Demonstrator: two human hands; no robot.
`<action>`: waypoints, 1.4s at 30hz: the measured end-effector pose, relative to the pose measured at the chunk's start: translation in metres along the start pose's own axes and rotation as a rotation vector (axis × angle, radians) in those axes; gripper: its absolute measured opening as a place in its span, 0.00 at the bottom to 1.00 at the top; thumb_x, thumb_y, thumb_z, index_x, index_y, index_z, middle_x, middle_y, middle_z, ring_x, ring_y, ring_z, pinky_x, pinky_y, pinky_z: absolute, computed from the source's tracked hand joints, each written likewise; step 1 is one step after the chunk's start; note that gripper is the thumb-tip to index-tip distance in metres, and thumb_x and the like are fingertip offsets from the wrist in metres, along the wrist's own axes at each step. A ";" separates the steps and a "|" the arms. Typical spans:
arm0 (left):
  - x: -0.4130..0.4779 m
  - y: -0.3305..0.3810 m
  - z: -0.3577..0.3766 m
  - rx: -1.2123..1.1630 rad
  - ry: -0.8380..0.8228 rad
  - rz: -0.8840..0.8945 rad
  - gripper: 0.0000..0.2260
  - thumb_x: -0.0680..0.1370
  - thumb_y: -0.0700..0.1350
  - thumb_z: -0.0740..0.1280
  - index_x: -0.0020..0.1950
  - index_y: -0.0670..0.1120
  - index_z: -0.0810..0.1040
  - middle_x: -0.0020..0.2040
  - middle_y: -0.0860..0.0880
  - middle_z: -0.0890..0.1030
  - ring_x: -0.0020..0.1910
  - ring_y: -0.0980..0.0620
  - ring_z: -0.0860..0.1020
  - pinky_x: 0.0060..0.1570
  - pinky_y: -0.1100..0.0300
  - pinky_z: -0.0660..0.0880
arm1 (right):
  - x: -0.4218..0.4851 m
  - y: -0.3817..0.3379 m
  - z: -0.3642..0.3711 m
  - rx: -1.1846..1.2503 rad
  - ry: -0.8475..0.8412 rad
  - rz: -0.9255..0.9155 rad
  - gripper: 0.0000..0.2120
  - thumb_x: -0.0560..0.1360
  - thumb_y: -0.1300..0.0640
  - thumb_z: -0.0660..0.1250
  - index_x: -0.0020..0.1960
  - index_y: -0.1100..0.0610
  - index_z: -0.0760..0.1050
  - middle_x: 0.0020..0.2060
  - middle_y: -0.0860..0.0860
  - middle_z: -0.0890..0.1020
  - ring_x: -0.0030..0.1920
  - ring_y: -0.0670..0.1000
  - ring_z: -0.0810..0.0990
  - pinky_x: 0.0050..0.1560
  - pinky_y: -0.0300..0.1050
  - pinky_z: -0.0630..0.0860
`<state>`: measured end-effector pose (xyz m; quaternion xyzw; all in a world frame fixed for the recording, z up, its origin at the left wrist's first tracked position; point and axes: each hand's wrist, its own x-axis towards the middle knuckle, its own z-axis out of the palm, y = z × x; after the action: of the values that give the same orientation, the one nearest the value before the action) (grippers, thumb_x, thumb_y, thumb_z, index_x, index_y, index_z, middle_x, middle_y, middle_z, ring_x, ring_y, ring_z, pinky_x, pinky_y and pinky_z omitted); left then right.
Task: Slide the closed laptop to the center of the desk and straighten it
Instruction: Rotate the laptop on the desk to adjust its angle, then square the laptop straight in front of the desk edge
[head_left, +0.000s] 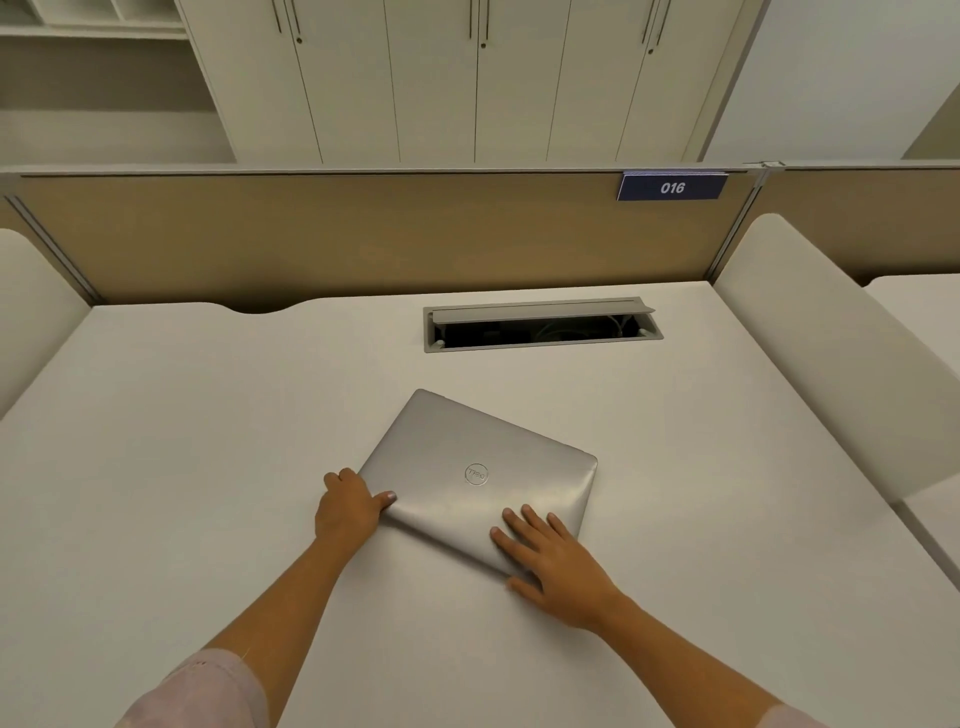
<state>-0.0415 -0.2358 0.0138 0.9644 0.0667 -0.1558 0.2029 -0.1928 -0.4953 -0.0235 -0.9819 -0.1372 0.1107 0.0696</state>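
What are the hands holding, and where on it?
The closed laptop. The left hand grips its left corner; the right hand lies flat on its near corner.

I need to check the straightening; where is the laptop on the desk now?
In the head view, the closed laptop lies skewed near the middle of the desk, just in front of the open cable box, with the left hand and right hand on its near corners.

The left hand (349, 506) hides its fingers under the laptop (480, 480) edge; cable box (540, 325) contents too dark.
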 end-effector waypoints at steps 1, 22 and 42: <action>-0.002 -0.001 0.000 0.005 0.006 -0.005 0.26 0.75 0.54 0.70 0.61 0.36 0.68 0.60 0.37 0.71 0.52 0.37 0.77 0.43 0.52 0.71 | 0.000 -0.001 0.000 -0.013 -0.006 -0.004 0.28 0.82 0.43 0.51 0.79 0.46 0.47 0.80 0.51 0.49 0.79 0.57 0.44 0.77 0.55 0.43; -0.042 0.003 0.029 -0.119 -0.088 -0.146 0.49 0.63 0.72 0.68 0.69 0.37 0.61 0.66 0.41 0.66 0.57 0.41 0.77 0.41 0.55 0.71 | 0.015 0.073 -0.030 -0.012 -0.165 -0.162 0.24 0.84 0.51 0.50 0.78 0.42 0.47 0.79 0.43 0.48 0.79 0.54 0.43 0.77 0.52 0.46; -0.057 0.009 0.078 0.264 0.057 0.536 0.28 0.83 0.53 0.52 0.78 0.46 0.44 0.80 0.48 0.47 0.78 0.49 0.47 0.76 0.51 0.48 | 0.017 0.047 -0.005 0.090 0.035 0.106 0.23 0.85 0.51 0.49 0.78 0.45 0.50 0.79 0.43 0.53 0.79 0.55 0.46 0.78 0.54 0.44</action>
<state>-0.1151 -0.2802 -0.0317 0.9697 -0.2054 -0.0767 0.1077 -0.1638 -0.5360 -0.0298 -0.9854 -0.0786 0.1031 0.1102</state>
